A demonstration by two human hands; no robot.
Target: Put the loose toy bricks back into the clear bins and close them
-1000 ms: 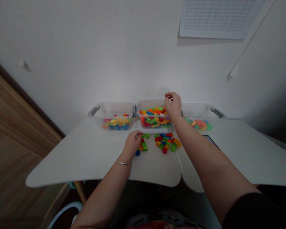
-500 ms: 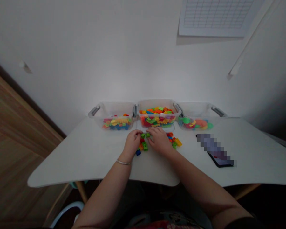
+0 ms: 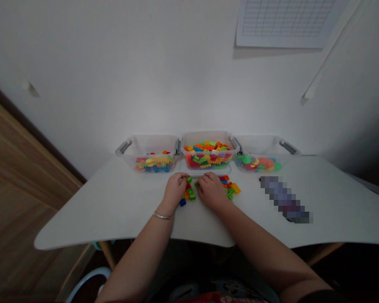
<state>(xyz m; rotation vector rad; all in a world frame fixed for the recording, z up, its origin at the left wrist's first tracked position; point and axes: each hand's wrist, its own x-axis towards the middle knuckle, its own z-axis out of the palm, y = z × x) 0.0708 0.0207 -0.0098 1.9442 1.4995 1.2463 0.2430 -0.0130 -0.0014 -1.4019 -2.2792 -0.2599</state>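
In the head view, the person's left hand [image 3: 176, 187] is at the centre of the frame, fingers curled, a shiny silver-coloured bracelet [image 3: 163, 216] at the wrist. It lies just beside a small cluster of plastic building bricks: a dark blue block [image 3: 182, 202], a bright green studded brick [image 3: 191, 194] and some red and orange ones. One cannot tell whether the fingers grip a brick.

Slightly right of centre, the right hand [image 3: 211, 190] bends its fingers over a small lime-green plastic brick [image 3: 196, 183], which is partly covered; whether it is pinched or only touched cannot be told. At that hand's right edge, a loose brick pile includes a yellow rectangular brick [image 3: 236, 188].

Across the middle of the frame, on a white smooth-topped table [image 3: 129, 210], stand three clear plastic bins holding colourful pieces: left bin [image 3: 154, 143], centre bin [image 3: 205, 136] and right bin [image 3: 260, 145]. A blurred-out dark-edged device [image 3: 284, 200] lies right of centre.
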